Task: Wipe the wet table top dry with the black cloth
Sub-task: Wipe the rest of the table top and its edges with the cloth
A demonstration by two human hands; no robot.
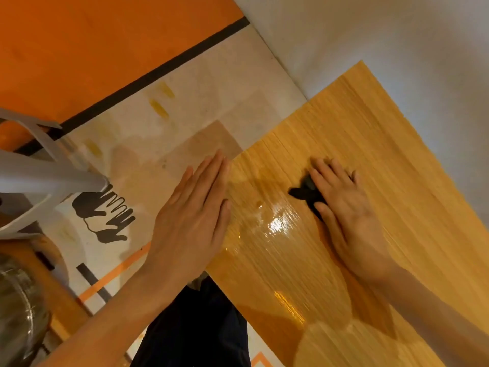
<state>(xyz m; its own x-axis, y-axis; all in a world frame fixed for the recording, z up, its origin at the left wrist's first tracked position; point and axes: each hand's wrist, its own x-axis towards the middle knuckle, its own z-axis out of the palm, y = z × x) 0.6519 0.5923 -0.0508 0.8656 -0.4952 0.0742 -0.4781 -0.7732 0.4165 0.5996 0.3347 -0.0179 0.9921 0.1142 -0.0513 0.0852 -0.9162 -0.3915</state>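
Note:
The wooden table top (375, 144) runs from the upper middle to the lower right, its grain striped. A glossy wet patch (277, 223) shines on it between my hands. My right hand (346, 205) lies flat on the table and presses down on the black cloth (307, 193), most of which is hidden under the palm and fingers. My left hand (195, 207) is flat with its fingers held together, resting at the table's left edge, partly over the floor. It holds nothing.
A white plastic chair (39, 168) stands at the left over the pale floor (185, 107), beside an orange wall (92, 49). A metal pot (18, 308) sits at the lower left. A white wall (397, 35) borders the table's far side. My dark trousers (201, 327) are below.

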